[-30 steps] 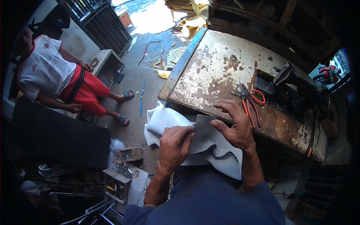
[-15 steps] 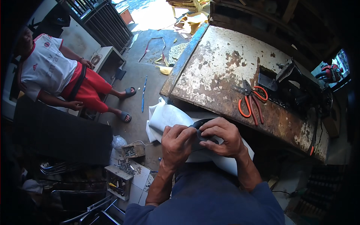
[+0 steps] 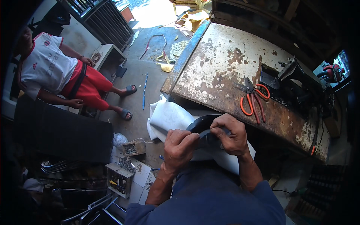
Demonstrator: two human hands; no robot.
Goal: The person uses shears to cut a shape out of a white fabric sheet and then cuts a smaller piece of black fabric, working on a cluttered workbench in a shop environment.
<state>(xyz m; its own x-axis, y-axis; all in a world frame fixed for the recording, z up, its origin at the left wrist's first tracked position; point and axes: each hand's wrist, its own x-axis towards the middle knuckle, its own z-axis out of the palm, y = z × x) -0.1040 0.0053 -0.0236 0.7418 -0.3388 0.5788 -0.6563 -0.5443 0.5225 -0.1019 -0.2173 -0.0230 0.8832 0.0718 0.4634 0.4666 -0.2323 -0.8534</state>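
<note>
A curved black strip of flexible sheet material (image 3: 203, 123) is held over my lap, its shiny side up and its edge bent. My left hand (image 3: 179, 147) is closed on the near left end with fingers curled. My right hand (image 3: 231, 134) pinches the strip's right part between thumb and fingers. Beneath both hands a white sheet (image 3: 173, 115) drapes across my lap, and its folds hang to the left. The strip's underside is partly hidden by my fingers.
Ahead to the right stands a worn workbench (image 3: 210, 71) bearing orange-handled scissors (image 3: 245, 107), red-handled pliers (image 3: 258, 108) and a black sewing machine (image 3: 290, 75). Small boxes of hardware (image 3: 119, 180) sit at lower left. A person in red trousers (image 3: 90, 84) stands on the left.
My hands have moved apart, the right one further right. More of the black strip's curved surface shows between them, reaching toward the bench.
</note>
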